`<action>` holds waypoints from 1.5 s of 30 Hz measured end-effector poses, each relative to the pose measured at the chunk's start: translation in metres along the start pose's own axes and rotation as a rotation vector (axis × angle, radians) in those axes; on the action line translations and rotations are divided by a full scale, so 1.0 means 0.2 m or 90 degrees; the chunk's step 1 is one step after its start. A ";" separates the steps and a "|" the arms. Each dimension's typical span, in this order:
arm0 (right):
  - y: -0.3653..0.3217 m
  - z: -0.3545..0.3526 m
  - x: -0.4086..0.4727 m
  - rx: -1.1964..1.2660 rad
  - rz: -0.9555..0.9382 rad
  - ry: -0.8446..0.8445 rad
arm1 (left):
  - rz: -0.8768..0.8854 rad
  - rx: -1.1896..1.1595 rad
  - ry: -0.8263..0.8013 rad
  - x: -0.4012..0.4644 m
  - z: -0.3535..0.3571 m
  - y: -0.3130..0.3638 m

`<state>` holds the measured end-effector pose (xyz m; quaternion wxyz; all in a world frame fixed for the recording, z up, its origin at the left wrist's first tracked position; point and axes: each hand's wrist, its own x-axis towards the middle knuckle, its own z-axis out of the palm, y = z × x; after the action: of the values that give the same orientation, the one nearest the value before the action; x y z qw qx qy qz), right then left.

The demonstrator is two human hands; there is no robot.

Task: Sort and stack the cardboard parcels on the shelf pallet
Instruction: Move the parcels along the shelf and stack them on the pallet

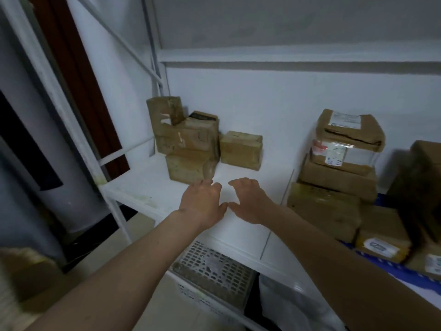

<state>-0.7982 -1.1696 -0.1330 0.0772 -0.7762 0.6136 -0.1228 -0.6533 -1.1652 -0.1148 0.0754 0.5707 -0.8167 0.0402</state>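
Two empty hands (202, 203) over shelf edge (133, 199)

Shelf board (238, 174) is plain white, same as the frame posts (114, 211). All the parcels are dull brown cardboard: the far-left pile (186, 139) looks scuffed with pale scrapes, and the right stack (343, 163) has white labels plus a red patch on one. Under the right stack is a blue pallet (381, 271). Below the shelf sits a grey crate (214, 271) with a perforated hole pattern.

Bare shelf (241, 187) lies between the left parcels (188, 139) and right stack (338, 163).
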 end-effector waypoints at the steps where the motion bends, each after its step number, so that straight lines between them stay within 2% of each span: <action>1: -0.06 0.03 0.04 0.007 0.002 -0.002 | -0.003 -0.003 -0.004 0.00 0.01 -0.07; 8: -0.32 0.20 0.26 0.036 0.022 -0.056 | -0.030 -0.043 -0.052 0.02 0.09 -0.45; 16: -0.32 0.28 0.52 0.011 0.075 -0.064 | -0.038 -0.078 -0.044 0.19 0.18 -0.65; 26: 0.14 0.23 0.90 0.030 0.188 -0.022 | 0.026 -0.168 -0.067 0.82 0.32 -0.49; 33: 0.60 0.10 1.27 0.018 0.318 0.021 | 0.013 -0.261 -0.164 1.35 0.52 -0.29; 41: 0.79 0.14 1.52 0.000 0.352 -0.019 | 0.006 -0.276 -0.275 1.53 0.71 -0.27; 45: 0.80 0.17 1.49 -0.068 0.340 0.011 | 0.010 -0.309 -0.272 1.54 0.72 -0.26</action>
<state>-0.8731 -1.4983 -0.1807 0.0605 -0.5886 0.8030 -0.0717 -0.7193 -1.4911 -0.2053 0.0358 0.5255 -0.8041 -0.2757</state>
